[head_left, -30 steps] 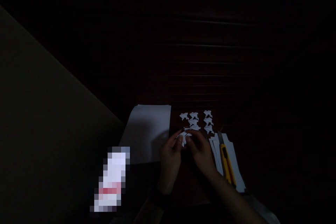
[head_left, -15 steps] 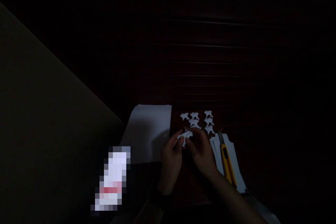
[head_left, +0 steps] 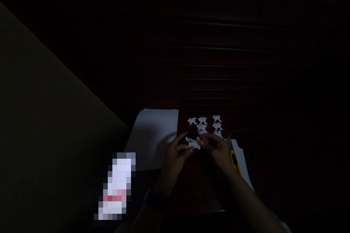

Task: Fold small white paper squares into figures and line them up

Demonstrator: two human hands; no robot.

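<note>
Between my two hands is a small folded white paper figure (head_left: pixel 194 143), with pointed corners sticking out. My left hand (head_left: pixel 176 154) pinches its left side between thumb and fingers, the index finger raised off it. My right hand (head_left: pixel 218 150) grips the right end with thumb and fingertips. Just beyond, several similar folded paper figures (head_left: pixel 202 120) lie in two groups on the dark table (head_left: pixel 195 193). My right hand partly covers the nearest figure of the right-hand column (head_left: pixel 217 126).
To the left lies a stack of white paper sheets (head_left: pixel 155 131). On the right, a yellow utility knife (head_left: pixel 234 161) with its blade out rests on cut white paper (head_left: pixel 244 158). A blurred-out bright object (head_left: pixel 117 185) is at lower left. The room is very dark.
The paper figure has been turned, showing a broader, flatter face. My right hand has shifted right to its end, over part of the knife and cut paper; my left hand has moved slightly left.
</note>
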